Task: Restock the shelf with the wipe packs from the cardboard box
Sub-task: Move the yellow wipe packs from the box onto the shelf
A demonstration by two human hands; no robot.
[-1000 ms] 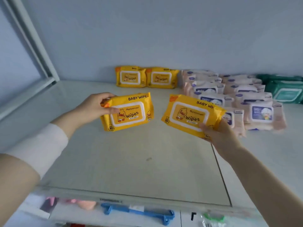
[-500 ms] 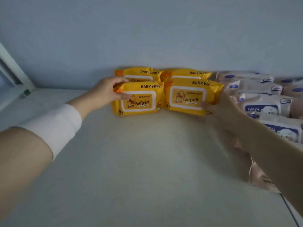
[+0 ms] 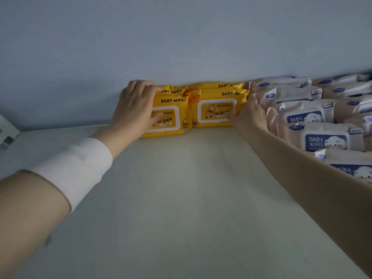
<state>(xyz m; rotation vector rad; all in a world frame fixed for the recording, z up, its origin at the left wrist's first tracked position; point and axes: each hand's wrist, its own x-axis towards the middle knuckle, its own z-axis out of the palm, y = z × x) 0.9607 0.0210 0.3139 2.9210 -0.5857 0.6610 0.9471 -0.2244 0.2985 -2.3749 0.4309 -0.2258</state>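
Observation:
Two yellow baby wipe packs stand upright side by side at the back of the white shelf (image 3: 181,198). My left hand (image 3: 136,109) grips the left front pack (image 3: 173,119), fingers over its top edge and thumb on its face. On the right front pack (image 3: 215,111), my right hand (image 3: 249,115) holds the right edge with the thumb on the label. Both front packs stand against two more yellow packs (image 3: 227,85) that lean on the back wall. The cardboard box is not in view.
Rows of pink baby wipe packs (image 3: 322,137) fill the shelf to the right, touching my right forearm. The blue-grey back wall (image 3: 181,37) rises right behind the yellow packs. A bit of the white shelf frame (image 3: 6,135) shows at the far left.
Both hands carried a yellow pack from mid-air over the shelf front to the back and stood them against the rear yellow packs. My left hand has shifted onto the pack's top and face.

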